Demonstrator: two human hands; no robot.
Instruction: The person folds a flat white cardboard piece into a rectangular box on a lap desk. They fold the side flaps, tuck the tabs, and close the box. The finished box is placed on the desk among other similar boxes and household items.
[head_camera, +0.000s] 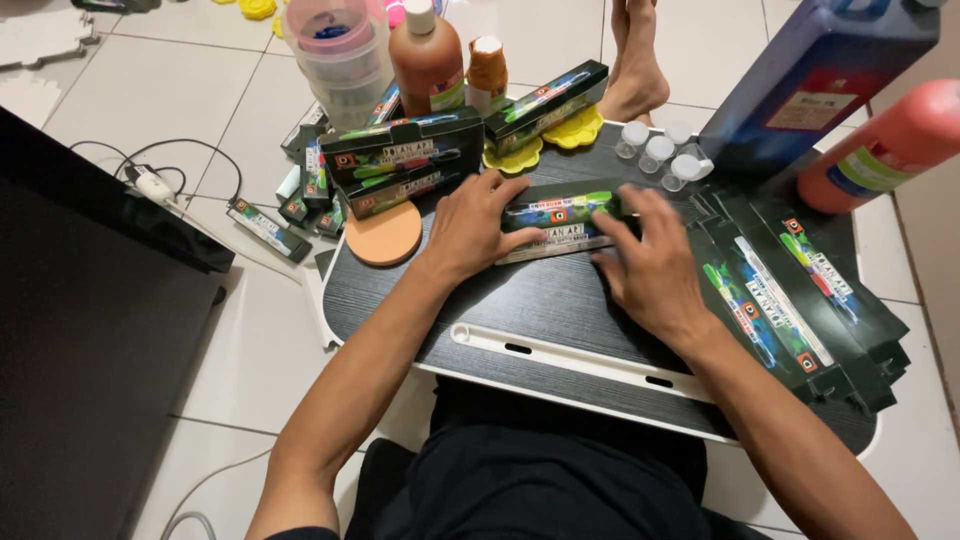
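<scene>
Lying between both hands (touching): box (560, 218)

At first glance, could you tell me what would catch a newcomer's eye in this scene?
Both hands, the left hand and the right hand, grip a long dark box at the middle of the black lap table. Behind it to the left sits a stack of finished boxes, and flat unfolded cartons fan out on the right. At the top right lie a large blue jug and an orange bottle.
</scene>
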